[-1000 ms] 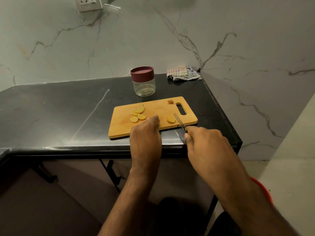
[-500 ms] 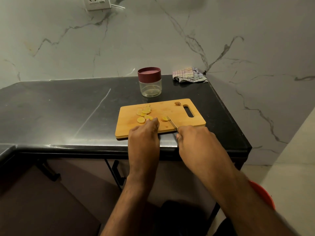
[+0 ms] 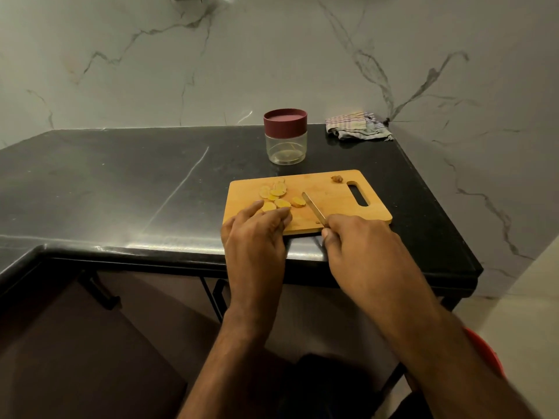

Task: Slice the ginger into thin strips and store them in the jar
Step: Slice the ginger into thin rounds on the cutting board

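Note:
Several round yellow ginger slices (image 3: 276, 195) lie on the left half of a wooden cutting board (image 3: 335, 198). My right hand (image 3: 360, 246) grips a small knife (image 3: 314, 210), whose blade tip points at the slice nearest the middle. My left hand (image 3: 257, 234) rests at the board's near left edge, fingers reaching to the closest slices. A brown ginger scrap (image 3: 336, 178) sits near the board's handle slot. Behind the board stands a clear glass jar (image 3: 286, 146) with its maroon lid on.
A crumpled checked cloth (image 3: 357, 125) lies at the back right corner of the black counter (image 3: 121, 189). The counter's right edge drops off just past the board. A red bucket rim (image 3: 487, 349) shows below on the floor.
The knife has swung left, pushing the lone slice from the board's right-middle toward the other slices. My left hand's fingers have spread toward the slices.

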